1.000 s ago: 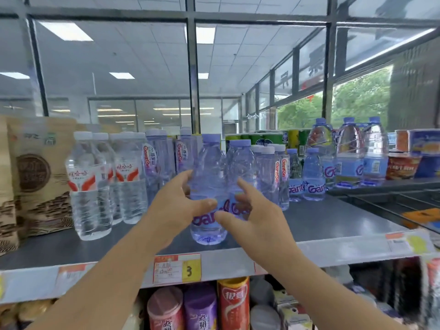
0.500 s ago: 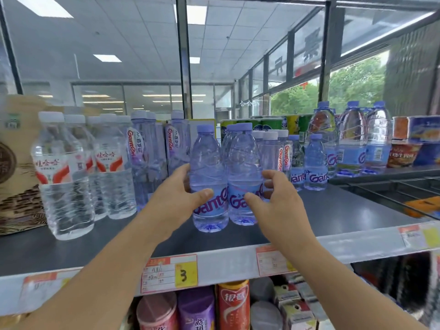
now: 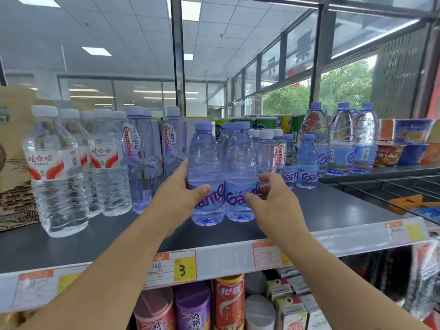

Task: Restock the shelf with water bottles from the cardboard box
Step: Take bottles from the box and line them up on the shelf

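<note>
We see two purple-capped Ganten water bottles standing upright side by side on the dark shelf (image 3: 333, 206), touching each other, near its front edge. Our left hand (image 3: 177, 201) wraps the left bottle (image 3: 205, 163) at label height: thumb across the front of the label, fingers (image 3: 183, 169) curled round the back left side, so closed on it. Our right hand (image 3: 277, 206) is at the right bottle (image 3: 241, 163): thumb tip pressed on the label front, fingers (image 3: 270, 178) bent round its right side. Grip looks loose, half-closed; we cannot tell if all the fingers touch. Both bottle bases sit on the shelf.

Just behind the pair are more purple-capped bottles, then slim white-capped Ganten bottles (image 3: 269, 153). To the right, two small blue-capped bottles (image 3: 307, 163), then three large handled jugs (image 3: 340, 139). To the left, tall slim Ganten bottles (image 3: 140, 158) and a row of clear red-label bottles (image 3: 56, 170) with white caps. A brown paper bag (image 3: 12, 163) stands at the far left. Instant noodle cups (image 3: 402, 144) are stacked far right, green cans (image 3: 266, 123) at the back.

The shelf's front rail holds price tags, one a yellow tag marked 3 (image 3: 184, 269). Below it are cans and cartons (image 3: 228, 303) on a lower shelf. No cardboard box in view.
</note>
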